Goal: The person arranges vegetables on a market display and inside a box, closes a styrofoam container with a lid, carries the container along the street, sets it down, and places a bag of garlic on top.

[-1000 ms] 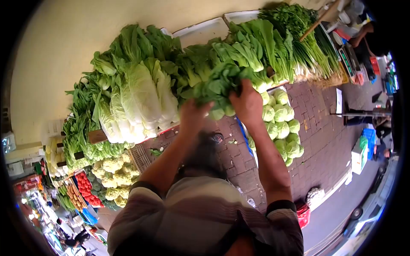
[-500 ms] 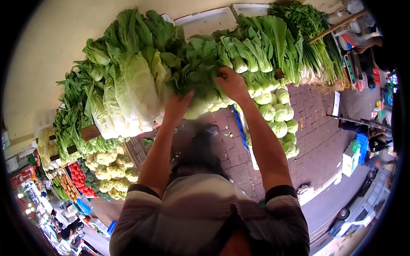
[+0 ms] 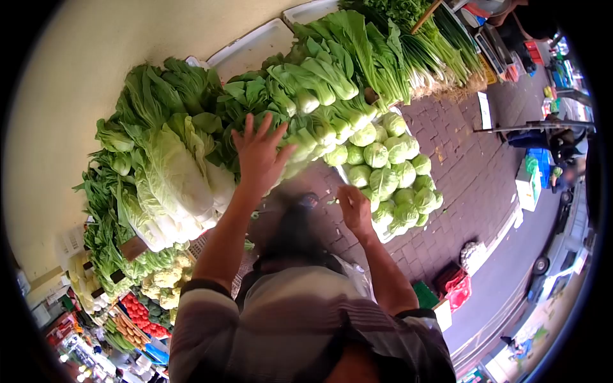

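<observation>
My left hand (image 3: 260, 156) lies over the bunches of bok choy, fingers spread wide and touching the leafy greens (image 3: 230, 137). Just left of it rest pale napa cabbages (image 3: 175, 169). Pale-stemmed bok choy (image 3: 313, 80) is stacked in rows beyond and to the right of that hand. My right hand (image 3: 355, 207) is held lower, away from the bok choy, with its fingers curled closed. It is nearest to a pile of round green cabbages (image 3: 384, 182). Whatever the right fingers hold, if anything, is hidden.
White trays (image 3: 252, 48) stand along the wall behind the greens. Spring onions (image 3: 428, 70) lie at the far right. Cauliflowers (image 3: 163, 284) and tomatoes (image 3: 143, 316) are at lower left. Brick paving (image 3: 447, 166) runs beside the stall, with a parked vehicle (image 3: 555, 249) on the road.
My view has turned to the right. My right hand has come away from the bok choy and dropped toward the round cabbages. My left hand has moved up onto the greens, fingers spread.
</observation>
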Demonstrator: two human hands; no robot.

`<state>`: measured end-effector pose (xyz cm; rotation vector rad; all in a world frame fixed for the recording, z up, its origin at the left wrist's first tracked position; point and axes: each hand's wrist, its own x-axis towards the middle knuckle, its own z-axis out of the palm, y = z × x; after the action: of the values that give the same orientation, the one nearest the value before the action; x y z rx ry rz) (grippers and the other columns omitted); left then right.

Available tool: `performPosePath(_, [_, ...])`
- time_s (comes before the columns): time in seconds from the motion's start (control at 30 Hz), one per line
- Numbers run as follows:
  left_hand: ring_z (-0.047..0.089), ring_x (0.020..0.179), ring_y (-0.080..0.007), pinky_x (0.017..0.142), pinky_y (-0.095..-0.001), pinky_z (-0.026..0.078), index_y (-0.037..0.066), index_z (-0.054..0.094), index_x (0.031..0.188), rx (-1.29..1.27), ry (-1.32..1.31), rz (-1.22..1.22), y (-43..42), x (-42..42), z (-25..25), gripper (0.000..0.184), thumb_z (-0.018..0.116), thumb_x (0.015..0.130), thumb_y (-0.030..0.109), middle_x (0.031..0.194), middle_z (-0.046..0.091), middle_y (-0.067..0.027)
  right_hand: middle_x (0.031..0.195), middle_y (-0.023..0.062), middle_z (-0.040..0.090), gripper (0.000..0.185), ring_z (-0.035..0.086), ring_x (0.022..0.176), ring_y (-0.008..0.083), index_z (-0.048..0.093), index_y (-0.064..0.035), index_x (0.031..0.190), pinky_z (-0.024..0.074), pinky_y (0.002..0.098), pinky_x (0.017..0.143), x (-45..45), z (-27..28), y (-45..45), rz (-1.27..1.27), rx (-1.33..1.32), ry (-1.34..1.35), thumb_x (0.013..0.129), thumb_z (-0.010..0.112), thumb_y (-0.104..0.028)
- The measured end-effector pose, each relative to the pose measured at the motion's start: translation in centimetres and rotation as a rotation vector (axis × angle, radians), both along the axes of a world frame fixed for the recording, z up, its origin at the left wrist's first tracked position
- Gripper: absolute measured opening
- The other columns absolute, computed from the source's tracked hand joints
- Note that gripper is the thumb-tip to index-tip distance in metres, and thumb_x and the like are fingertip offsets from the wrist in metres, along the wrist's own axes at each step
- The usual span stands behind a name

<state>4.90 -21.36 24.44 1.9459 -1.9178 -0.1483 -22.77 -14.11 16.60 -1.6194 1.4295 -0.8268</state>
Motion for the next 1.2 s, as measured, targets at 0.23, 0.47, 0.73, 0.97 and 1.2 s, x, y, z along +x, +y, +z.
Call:
performPosePath(0.23, [0.027,0.149,-0.0394,0.113,-0.0735,0.015,0.024,0.047,0.148,0.262,-0.143,-0.012,-2.0,0.7,-5.9,0.052,0.046,0.103,0.048,0.158,0.039,-0.0091,0.087,0.0177,0.07,0.017,0.07,0.077,0.0229,0.067,0.0005,0.106,0.0533,0.0358,0.068,0.4,2.3,1.5,-0.032,0.22,-0.003,0.095,0.064,-0.011])
performPosePath(0.47, [0.034,0.145,-0.0385,0.111,-0.0727,0.024,0.021,0.052,0.141,0.132,-0.035,-0.029,-1.3,1.9,-6.3,0.041,0.053,0.101,0.031,0.154,0.044,-0.007,0.102,0.0213,0.067,0.026,0.066,0.074,0.0393,0.066,-0.002,0.11,0.0533,0.043,0.066,9.7,4.1,-8.8,0.184,-0.293,0.033,0.088,0.069,-0.015])
performPosePath(0.73, [0.036,0.144,-0.0375,0.108,-0.0732,0.028,0.018,0.059,0.132,0.107,-0.07,-0.03,-1.3,1.7,-5.9,0.039,0.061,0.096,0.03,0.153,0.044,-0.0058,0.098,0.0177,0.065,0.028,0.067,0.074,0.0382,0.066,-0.0064,0.103,0.0546,0.0448,0.064,12.9,3.4,-10.2,0.176,-0.358,0.303,0.083,0.074,-0.023])
performPosePath(0.97, [0.034,0.145,-0.0377,0.109,-0.0736,0.027,0.017,0.059,0.133,0.187,-0.134,-0.025,-1.9,1.4,-5.8,0.041,0.057,0.097,0.037,0.156,0.04,-0.0054,0.096,0.0151,0.066,0.024,0.067,0.072,0.0303,0.062,0.0013,0.108,0.0535,0.0386,0.066,12.1,1.5,-8.4,-0.038,-0.425,0.11,0.092,0.067,-0.017])
performPosePath(1.2, [0.032,0.147,-0.0387,0.111,-0.0736,0.022,0.016,0.06,0.134,0.153,-0.023,-0.033,-1.8,1.8,-5.9,0.043,0.061,0.096,0.036,0.157,0.04,-0.007,0.078,0.0075,0.066,0.02,0.063,0.072,0.016,0.06,0.0031,0.101,0.0524,0.0311,0.067,8.4,-2.7,-4.9,-0.272,0.27,-0.448,0.098,0.059,-0.017])
